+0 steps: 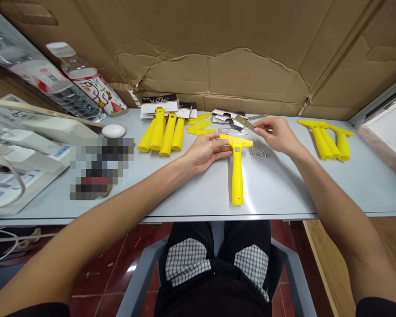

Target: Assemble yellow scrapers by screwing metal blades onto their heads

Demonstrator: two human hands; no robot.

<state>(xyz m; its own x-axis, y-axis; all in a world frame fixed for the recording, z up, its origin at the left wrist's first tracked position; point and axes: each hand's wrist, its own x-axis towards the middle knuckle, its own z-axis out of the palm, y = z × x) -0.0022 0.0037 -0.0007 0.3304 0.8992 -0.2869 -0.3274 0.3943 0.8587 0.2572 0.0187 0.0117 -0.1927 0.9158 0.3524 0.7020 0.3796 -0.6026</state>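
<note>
My left hand (203, 153) grips one end of the wide head of a yellow scraper handle (237, 176), whose grip points toward the table's front edge. Between the thumb and fingers of my right hand (279, 135) is a thin, flat metal blade (244, 123), held just above and behind the scraper head, apart from it. A small heap of screws (260, 153) lies beside the head, under my right hand. Behind my left hand are several slim yellow strips (200, 125). Black-and-white cards (221, 117) and thin metal strips (232, 131) lie behind the head.
Several yellow scraper handles (158, 130) with printed cards lie at the back left, more handles (326, 140) at the right. Further left are plastic bottles (95, 88), a white oval object (114, 130), a blurred-out item (102, 169) and white boxes (36, 149). Cardboard (218, 35) walls the back.
</note>
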